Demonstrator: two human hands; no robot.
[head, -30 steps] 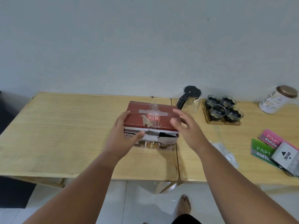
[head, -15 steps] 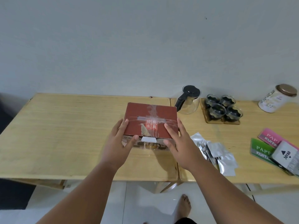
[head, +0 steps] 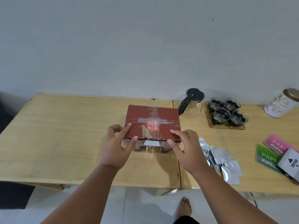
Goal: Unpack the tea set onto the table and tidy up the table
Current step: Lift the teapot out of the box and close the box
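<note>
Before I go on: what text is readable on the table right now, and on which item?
"经典 水具": red label on the box lid.
"PAP…" over "KUITA…": green booklet, cut off by the pack above it.
"PAP…" over "KUITA…": pink booklet, cut off at the frame edge.
"JOYKO": white pack.
Print on the white canister: too blurred to read.

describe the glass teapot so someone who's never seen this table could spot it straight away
Look at the two wooden tables pushed together against the pale wall. Just behind the red box that both hands hold, near the seam, stands the glass teapot. Unlike the four small glass cups on the wooden tray to its right, it is taller, with a black lid and a black handle.
</note>
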